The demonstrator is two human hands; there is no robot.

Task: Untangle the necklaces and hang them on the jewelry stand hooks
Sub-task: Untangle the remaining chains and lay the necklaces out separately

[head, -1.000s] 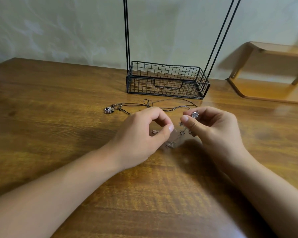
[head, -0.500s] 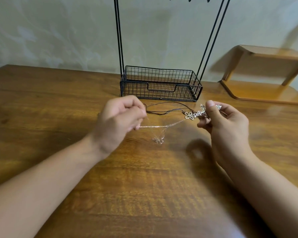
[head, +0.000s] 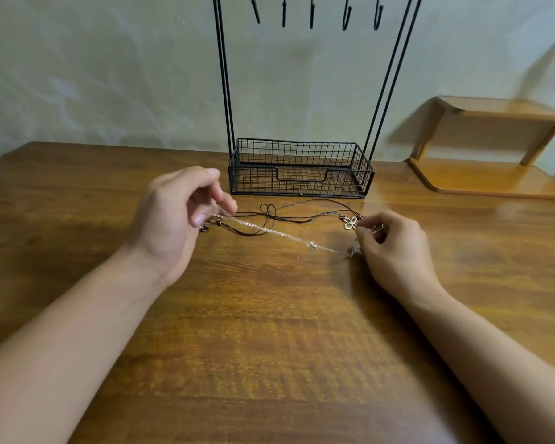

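Two hands stretch a silver chain (head: 279, 232) above a wooden table (head: 269, 347).
Left hand (head: 173, 219) and right hand (head: 394, 245) each pinch one end; the dark cord necklace (head: 302, 213) lies toward the far edge, before the jewelry stand (head: 300, 168).

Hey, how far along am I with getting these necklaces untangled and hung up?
Nothing hung yet: the hooks are bare. In hand: your left hand and right hand pinch the silver chain stretched between them, with its flower pendant by the right. Left: the cord necklace lies looped on the table; both need hanging.
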